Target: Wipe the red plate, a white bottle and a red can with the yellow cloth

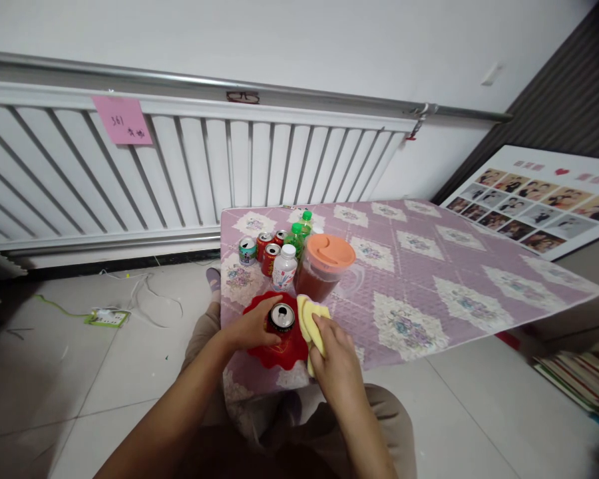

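Note:
My left hand [257,324] is wrapped round a dark drink can [282,319] with an opened top. Beneath the can lies a red scalloped mat [292,359] on the table. My right hand [337,352] grips a folded yellow cloth [312,319], just right of the can. Behind the hands stands a clear pitcher [319,283] of brown liquid with an orange lid [331,253]. A white bottle [284,269] is beside it, with several red cans [270,258], a teal can [247,251] and two green-capped bottles [296,241] grouped farther back.
A purple floral cloth covers the table [374,326], which stretches to the right. A white radiator [199,166] with a pink note [123,120] runs along the wall. A photo board [539,199] leans at the right; a power strip [107,317] lies on the floor at left.

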`<state>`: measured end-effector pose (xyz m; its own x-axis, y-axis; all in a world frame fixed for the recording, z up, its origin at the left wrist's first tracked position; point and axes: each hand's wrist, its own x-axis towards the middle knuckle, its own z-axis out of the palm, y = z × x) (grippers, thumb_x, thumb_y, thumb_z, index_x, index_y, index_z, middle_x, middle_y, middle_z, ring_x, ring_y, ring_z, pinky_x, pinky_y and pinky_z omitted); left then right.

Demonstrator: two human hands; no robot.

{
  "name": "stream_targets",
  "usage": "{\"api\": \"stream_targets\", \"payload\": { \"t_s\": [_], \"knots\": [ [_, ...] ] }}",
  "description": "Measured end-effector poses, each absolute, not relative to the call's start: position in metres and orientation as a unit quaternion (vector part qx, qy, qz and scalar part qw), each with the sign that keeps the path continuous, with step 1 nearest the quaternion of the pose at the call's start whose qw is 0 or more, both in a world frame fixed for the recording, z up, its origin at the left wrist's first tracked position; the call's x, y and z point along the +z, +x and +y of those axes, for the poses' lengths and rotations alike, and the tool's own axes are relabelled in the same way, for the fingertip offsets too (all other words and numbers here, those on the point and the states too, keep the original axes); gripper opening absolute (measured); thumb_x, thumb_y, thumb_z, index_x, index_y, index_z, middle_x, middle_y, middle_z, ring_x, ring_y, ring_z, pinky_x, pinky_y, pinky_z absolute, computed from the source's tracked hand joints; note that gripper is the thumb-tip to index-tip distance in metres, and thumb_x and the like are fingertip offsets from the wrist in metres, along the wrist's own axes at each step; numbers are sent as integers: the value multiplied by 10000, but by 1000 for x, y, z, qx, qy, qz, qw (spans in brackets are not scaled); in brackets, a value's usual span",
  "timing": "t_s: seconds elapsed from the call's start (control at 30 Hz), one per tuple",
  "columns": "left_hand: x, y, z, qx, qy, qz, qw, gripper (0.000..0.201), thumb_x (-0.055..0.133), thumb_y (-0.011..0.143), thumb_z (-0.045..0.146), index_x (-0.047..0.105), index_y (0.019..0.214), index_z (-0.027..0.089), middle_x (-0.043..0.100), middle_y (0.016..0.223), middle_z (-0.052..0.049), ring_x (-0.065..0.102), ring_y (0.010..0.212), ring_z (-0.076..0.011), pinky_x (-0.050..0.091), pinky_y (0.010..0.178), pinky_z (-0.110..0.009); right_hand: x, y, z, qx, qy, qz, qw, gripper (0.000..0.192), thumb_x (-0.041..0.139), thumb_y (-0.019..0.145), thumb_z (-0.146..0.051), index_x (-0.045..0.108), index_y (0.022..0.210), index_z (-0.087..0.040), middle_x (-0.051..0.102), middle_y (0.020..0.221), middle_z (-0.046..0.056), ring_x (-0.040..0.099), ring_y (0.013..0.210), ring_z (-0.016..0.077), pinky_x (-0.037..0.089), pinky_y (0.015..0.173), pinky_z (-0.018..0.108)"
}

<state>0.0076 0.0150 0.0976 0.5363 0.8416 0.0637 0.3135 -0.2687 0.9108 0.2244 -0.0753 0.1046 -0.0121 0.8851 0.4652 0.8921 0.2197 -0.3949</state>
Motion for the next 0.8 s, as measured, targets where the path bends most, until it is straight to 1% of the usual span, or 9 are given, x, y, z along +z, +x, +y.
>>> {"api": "stream_targets", "payload": {
  "t_s": [0.07, 0.1, 0.17, 0.27, 0.37, 0.5, 0.6, 0.7, 0.8],
  "knots": [
    [92, 14, 7, 330, 719, 434, 431, 959, 852, 593, 172, 438, 1456, 222, 491, 1498, -146, 468, 1401, -340, 355, 1204, -529, 107, 221, -73, -7, -619, -720, 314, 597, 498, 802, -56, 604, 1378, -174, 654, 1269, 154, 614, 1117, 301, 530, 941, 472],
    [89, 18, 3, 355, 701, 463, 410, 934, 865, 591, 189, 455, 1430, 216, 512, 1461, -148, 487, 1374, -345, 373, 1183, -538, 109, 220, -72, -10, -617, -724, 308, 592, 501, 807, -55, 607, 1378, -167, 654, 1269, 160, 611, 1110, 304, 530, 940, 472],
    [84, 26, -6, 394, 668, 512, 369, 830, 868, 609, 213, 502, 1354, 206, 565, 1355, -132, 542, 1290, -336, 423, 1125, -534, 111, 217, -70, -18, -617, -732, 290, 581, 517, 814, -58, 616, 1377, -166, 648, 1287, 165, 602, 1100, 310, 529, 939, 473],
    [83, 36, -15, 418, 653, 540, 327, 617, 840, 659, 220, 559, 1207, 195, 607, 1199, -88, 603, 1147, -288, 484, 1034, -481, 116, 214, -67, -14, -624, -740, 252, 592, 542, 814, -57, 620, 1384, -196, 635, 1330, 159, 591, 1097, 312, 531, 917, 460],
    [87, 37, -15, 415, 672, 526, 316, 505, 799, 688, 195, 572, 1139, 192, 615, 1149, -71, 610, 1101, -260, 496, 1005, -439, 125, 211, -63, 0, -639, -739, 216, 597, 552, 806, -50, 635, 1374, -216, 629, 1356, 150, 588, 1097, 311, 529, 900, 446],
    [94, 29, -5, 383, 705, 483, 352, 494, 740, 708, 165, 573, 1172, 195, 626, 1182, -75, 612, 1112, -251, 496, 1013, -424, 139, 205, -57, 24, -667, -726, 166, 608, 551, 803, -47, 637, 1380, -219, 617, 1388, 136, 573, 1125, 314, 513, 917, 440],
    [98, 19, 6, 358, 722, 431, 405, 544, 719, 715, 150, 571, 1237, 200, 635, 1243, -85, 613, 1162, -250, 482, 1061, -424, 146, 202, -54, 42, -678, -721, 139, 618, 556, 820, -59, 607, 1413, -225, 596, 1421, 126, 553, 1175, 304, 495, 948, 422],
    [103, 8, 17, 334, 735, 380, 452, 588, 713, 719, 128, 583, 1286, 210, 645, 1311, -81, 614, 1214, -260, 466, 1106, -430, 147, 198, -53, 59, -681, -719, 127, 625, 559, 829, -63, 586, 1432, -222, 586, 1439, 119, 543, 1202, 294, 488, 960, 407],
    [103, 2, 20, 352, 726, 350, 475, 610, 684, 742, 89, 586, 1331, 213, 657, 1336, -77, 623, 1233, -272, 478, 1103, -436, 143, 195, -55, 73, -683, -715, 129, 635, 552, 826, -50, 577, 1442, -205, 585, 1443, 126, 544, 1200, 305, 493, 952, 424]
  ]
}}
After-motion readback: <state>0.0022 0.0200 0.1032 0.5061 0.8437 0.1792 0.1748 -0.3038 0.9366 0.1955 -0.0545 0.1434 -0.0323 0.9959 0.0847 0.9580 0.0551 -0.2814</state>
